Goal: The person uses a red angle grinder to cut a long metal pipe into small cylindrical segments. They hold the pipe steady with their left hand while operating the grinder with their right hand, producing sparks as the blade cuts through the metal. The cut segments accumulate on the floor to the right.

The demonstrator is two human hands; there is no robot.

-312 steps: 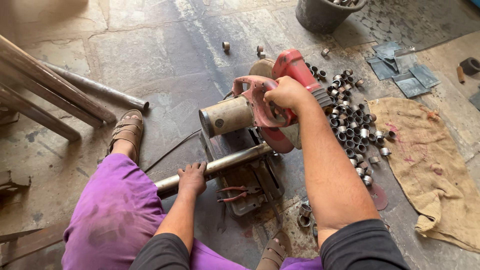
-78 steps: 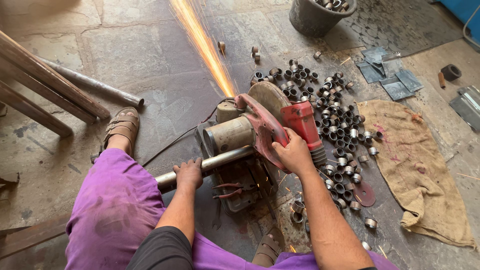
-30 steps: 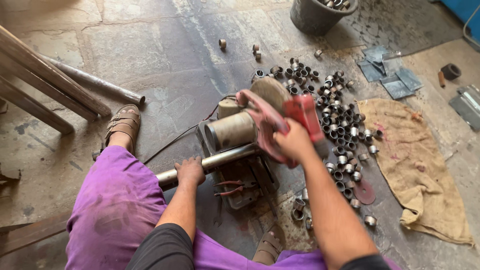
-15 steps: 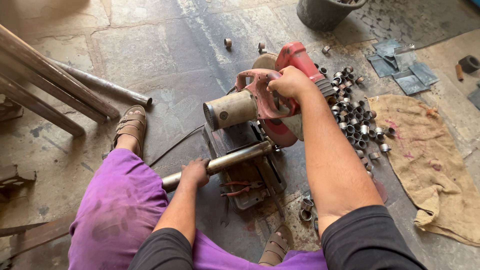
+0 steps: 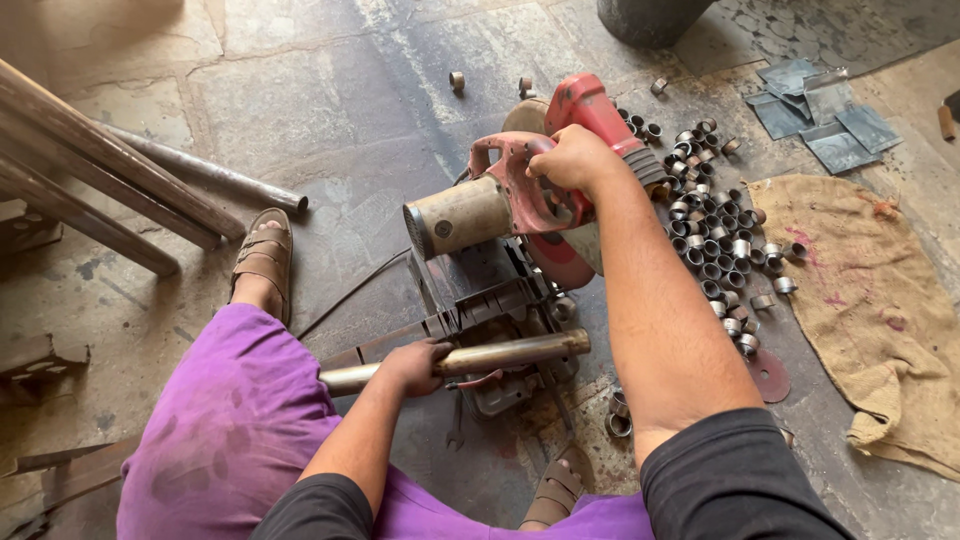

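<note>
My left hand [image 5: 415, 364] grips a long metal pipe [image 5: 510, 353] that lies across the base of a red chop saw [image 5: 540, 190]. My right hand [image 5: 575, 160] is closed on the saw's red handle, and the saw head is raised above the pipe. The pipe's cut end sticks out to the right of the saw's vise. A pile of several short cut metal rings [image 5: 715, 250] lies on the floor to the right of the saw.
Long metal bars [image 5: 90, 180] lean in at the left. A burlap sack [image 5: 860, 300] lies at the right, flat metal plates [image 5: 820, 110] behind it. A dark bucket [image 5: 650, 15] stands at the top. My sandalled foot [image 5: 262, 255] rests left of the saw.
The saw head was down on the pipe throwing sparks; now it is raised and the sparks have stopped. My left hand still holds the pipe, which reaches further right.
</note>
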